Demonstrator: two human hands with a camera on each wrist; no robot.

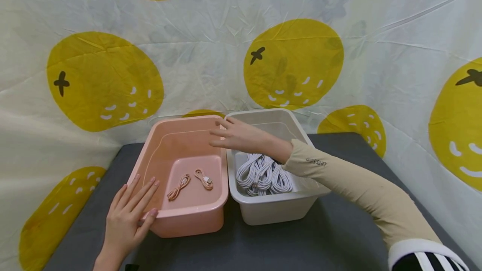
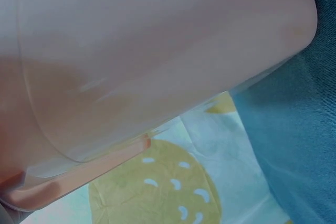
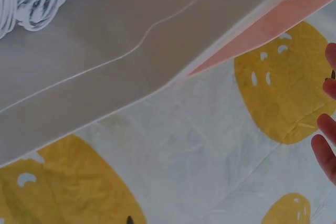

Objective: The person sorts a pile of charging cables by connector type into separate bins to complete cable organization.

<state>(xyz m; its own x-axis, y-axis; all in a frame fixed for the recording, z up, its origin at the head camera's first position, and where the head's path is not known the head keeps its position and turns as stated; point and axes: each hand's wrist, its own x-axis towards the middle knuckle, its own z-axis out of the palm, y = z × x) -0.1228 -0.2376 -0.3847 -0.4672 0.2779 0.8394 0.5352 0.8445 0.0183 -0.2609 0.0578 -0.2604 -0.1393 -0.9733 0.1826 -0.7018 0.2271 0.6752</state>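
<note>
My left hand [image 1: 128, 214] rests on the near left corner of a pink plastic bin [image 1: 188, 210], fingers extended over its rim and the thumb along the front edge. Two small bundled cables lie on that bin's floor: a pinkish one [image 1: 179, 187] and another with a light plug [image 1: 203, 179]. Above the line where the two bins meet, my right hand [image 1: 244, 137] hangs with fingers spread and nothing in them. Its fingertips [image 3: 326, 127] show at the right edge of the right wrist view. Several bundled white cables [image 1: 263, 175] lie in the grey-white bin [image 1: 273, 216] under the right forearm.
Both bins stand side by side on a dark grey table [image 1: 263, 246]. A pale cloth [image 1: 211, 66] printed with yellow fruit hangs behind them and at both sides. The bin's pink wall [image 2: 157, 51] fills much of the left wrist view.
</note>
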